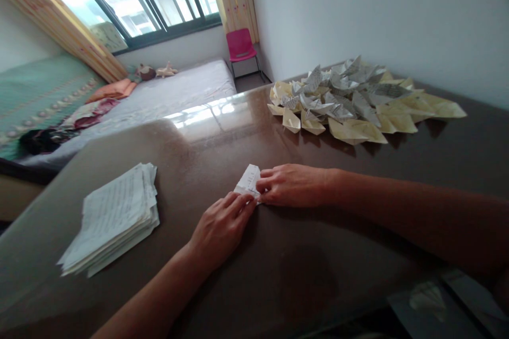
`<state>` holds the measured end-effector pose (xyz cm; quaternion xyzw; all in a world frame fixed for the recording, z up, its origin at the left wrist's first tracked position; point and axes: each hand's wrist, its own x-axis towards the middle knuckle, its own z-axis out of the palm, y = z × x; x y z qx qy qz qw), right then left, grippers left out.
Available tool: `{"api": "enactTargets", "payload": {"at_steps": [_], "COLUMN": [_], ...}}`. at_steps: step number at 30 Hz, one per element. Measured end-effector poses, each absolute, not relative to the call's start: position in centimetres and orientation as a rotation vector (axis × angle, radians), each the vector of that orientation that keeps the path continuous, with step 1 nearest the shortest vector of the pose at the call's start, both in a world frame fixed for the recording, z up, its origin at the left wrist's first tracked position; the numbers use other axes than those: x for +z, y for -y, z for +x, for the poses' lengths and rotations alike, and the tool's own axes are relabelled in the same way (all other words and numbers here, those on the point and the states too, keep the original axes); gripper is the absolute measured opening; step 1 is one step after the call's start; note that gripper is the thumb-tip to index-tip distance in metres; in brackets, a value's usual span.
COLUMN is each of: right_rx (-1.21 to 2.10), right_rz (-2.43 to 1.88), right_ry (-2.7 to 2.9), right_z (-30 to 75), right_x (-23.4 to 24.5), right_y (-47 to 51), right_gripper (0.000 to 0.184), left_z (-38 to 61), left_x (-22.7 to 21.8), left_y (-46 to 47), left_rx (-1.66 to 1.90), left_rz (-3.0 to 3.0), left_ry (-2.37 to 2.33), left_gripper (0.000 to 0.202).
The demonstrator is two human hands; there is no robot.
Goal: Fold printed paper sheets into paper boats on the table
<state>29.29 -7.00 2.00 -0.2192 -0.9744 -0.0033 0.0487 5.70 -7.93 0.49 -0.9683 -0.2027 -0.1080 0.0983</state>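
Note:
A small folded piece of printed paper [248,180] lies on the dark brown table [278,265], near its middle. My left hand [220,225] reaches up from below, and its fingertips press on the paper's lower edge. From the right comes my right hand [292,185], fingers curled and pinching the paper's right side. Both hands grip the same folded paper, which partly hides under the fingers.
A stack of printed sheets [113,220] sits at the table's left. A heap of folded paper boats [353,100] fills the far right by the white wall. Beyond the table are a bed [159,95], a pink chair [240,45] and a window.

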Motion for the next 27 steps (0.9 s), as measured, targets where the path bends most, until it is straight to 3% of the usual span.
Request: {"api": "enactTargets", "payload": {"at_steps": [8,15,27], "right_rx": [-0.277,-0.358,-0.023], "right_rz": [-1.078,-1.192,-0.968], "right_ry": [2.959,2.954,2.746], "right_z": [26.8,26.0,27.9], "right_x": [1.9,1.8,1.8], "right_y": [11.9,13.5,8.2], "right_gripper": [0.017,0.016,0.017], "left_z": [6.4,6.4,5.7], "left_x": [1.6,2.4,1.6], "left_y": [9.8,10.1,7.9], "left_rx": [0.139,0.273,-0.247], "left_rz": [-2.735,-2.691,-2.660], "left_ry": [0.650,0.722,0.532], "left_gripper": [0.039,0.041,0.021]}}
